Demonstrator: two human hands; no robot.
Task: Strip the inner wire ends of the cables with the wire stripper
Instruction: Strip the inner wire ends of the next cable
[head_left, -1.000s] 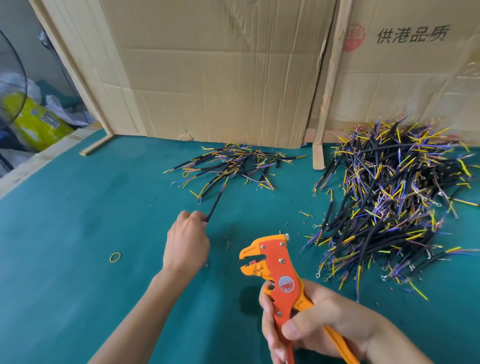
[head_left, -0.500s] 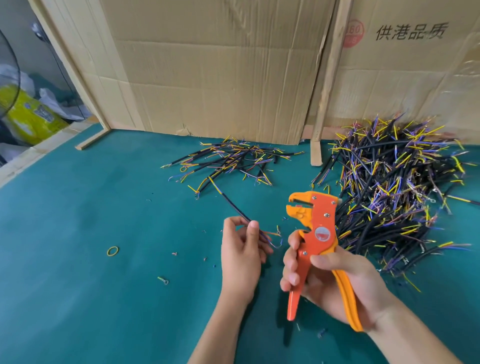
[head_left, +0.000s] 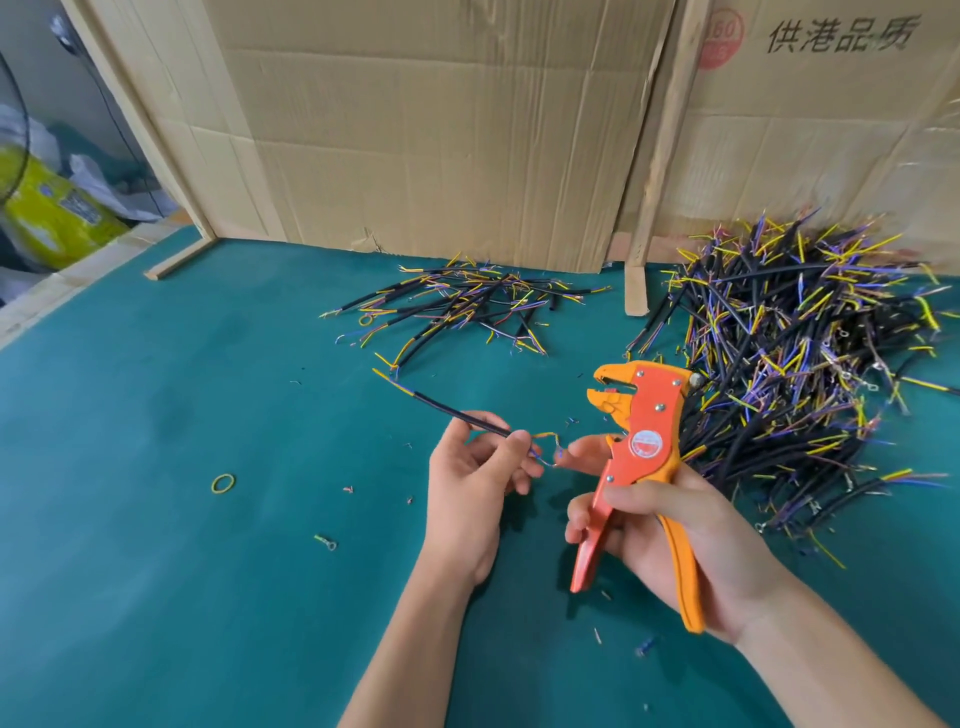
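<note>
A single wide-angle head camera looks forward and down over a green mat (head_left: 156, 519), close above the left hand (head_left: 470, 493) and right hand (head_left: 670, 540), facing a cardboard wall (head_left: 441, 130) at the far edge.

Prob. small workshop: cable piles (head_left: 789, 353), cardboard walls (head_left: 441, 130), green bench (head_left: 156, 519).

matt teal mat (head_left: 156, 571), creased cardboard (head_left: 441, 130)
</note>
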